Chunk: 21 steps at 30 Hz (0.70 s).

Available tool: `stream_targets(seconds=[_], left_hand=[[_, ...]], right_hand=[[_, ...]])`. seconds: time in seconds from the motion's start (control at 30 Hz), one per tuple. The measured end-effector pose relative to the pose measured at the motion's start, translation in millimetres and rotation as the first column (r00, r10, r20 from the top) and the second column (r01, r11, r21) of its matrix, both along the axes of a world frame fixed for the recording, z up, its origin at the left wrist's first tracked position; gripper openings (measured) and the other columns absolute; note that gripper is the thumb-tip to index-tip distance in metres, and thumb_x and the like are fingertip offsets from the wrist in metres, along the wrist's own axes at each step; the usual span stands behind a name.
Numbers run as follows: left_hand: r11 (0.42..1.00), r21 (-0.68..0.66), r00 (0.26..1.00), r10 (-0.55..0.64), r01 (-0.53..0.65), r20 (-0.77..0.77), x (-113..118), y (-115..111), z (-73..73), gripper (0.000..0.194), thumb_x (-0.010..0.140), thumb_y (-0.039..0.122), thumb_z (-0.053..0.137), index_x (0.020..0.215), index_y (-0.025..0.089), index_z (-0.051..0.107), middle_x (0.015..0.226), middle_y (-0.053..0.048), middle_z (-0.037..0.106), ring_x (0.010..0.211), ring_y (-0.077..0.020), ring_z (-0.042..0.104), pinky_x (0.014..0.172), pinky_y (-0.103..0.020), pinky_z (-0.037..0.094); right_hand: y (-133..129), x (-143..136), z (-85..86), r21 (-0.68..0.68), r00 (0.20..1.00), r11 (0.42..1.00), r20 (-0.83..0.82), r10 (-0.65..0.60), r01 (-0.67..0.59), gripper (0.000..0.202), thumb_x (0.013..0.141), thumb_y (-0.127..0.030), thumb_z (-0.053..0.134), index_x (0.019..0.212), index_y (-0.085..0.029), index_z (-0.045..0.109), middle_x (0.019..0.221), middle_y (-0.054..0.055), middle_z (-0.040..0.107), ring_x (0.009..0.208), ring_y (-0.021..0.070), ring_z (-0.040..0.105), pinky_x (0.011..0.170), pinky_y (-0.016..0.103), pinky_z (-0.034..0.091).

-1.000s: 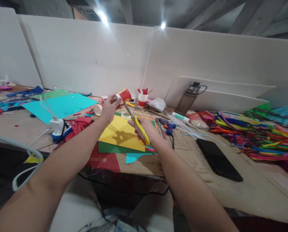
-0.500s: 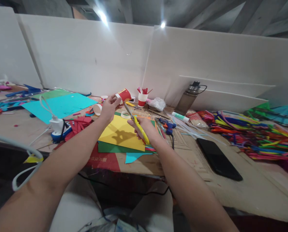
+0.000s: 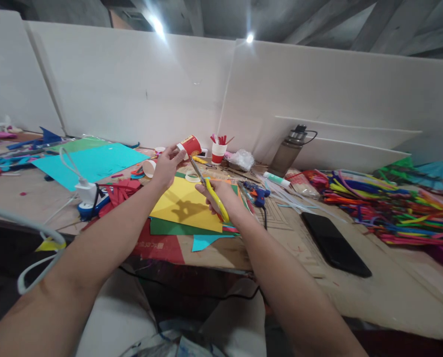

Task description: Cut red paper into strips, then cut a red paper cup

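Note:
My left hand (image 3: 168, 167) grips a red and white paper cup (image 3: 192, 145), tipped on its side above the table. In my right hand (image 3: 223, 197) is a pair of scissors with yellow handles (image 3: 217, 199). The blades point up and to the left, and their tips meet the cup's lower edge; whether they cut into it I cannot tell. Beneath both hands lies a yellow paper sheet (image 3: 180, 206) on top of a green sheet (image 3: 184, 226). A second paper cup (image 3: 149, 168) lies behind my left wrist, and a roll of tape (image 3: 192, 177) sits near the blades.
Behind the hands stands a cup of red sticks (image 3: 219, 152). To the right are a blue glue gun (image 3: 260, 194), a grey bottle (image 3: 288, 152), a black phone (image 3: 335, 244) and piled pipe cleaners (image 3: 403, 210). On the left, a power strip (image 3: 91, 204) sits by cyan paper (image 3: 94, 166).
Almost nothing differs. The whole view has shifted very slightly; both hands, the cup and the scissors keep the same pose.

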State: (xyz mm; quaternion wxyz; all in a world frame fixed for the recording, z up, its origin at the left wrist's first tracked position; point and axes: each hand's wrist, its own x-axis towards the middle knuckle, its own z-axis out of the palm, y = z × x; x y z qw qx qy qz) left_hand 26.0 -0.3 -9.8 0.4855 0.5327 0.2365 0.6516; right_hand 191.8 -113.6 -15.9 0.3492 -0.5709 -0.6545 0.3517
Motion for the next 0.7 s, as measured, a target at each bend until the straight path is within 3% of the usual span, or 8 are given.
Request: stream_targets(seconds=[0.7], left_hand=[[0.998,0.053,0.999,0.025,-0.024,-0.027,-1.2,-0.3,0.0,0.042,0.070,0.036,0.077,0.106,0.019,0.065,0.097,-0.007,0.071,0.076,-0.0143,0.067,0.066,-0.024,0.053]], right_hand=[[-2.6,-0.6,5.2,0.040,0.995,0.999,0.097,-0.009,0.005,0.042,0.081,-0.060,0.059,0.089,-0.019,0.061,0.061,0.000,0.055,0.040,0.0107,0.053,0.034,0.021,0.043]])
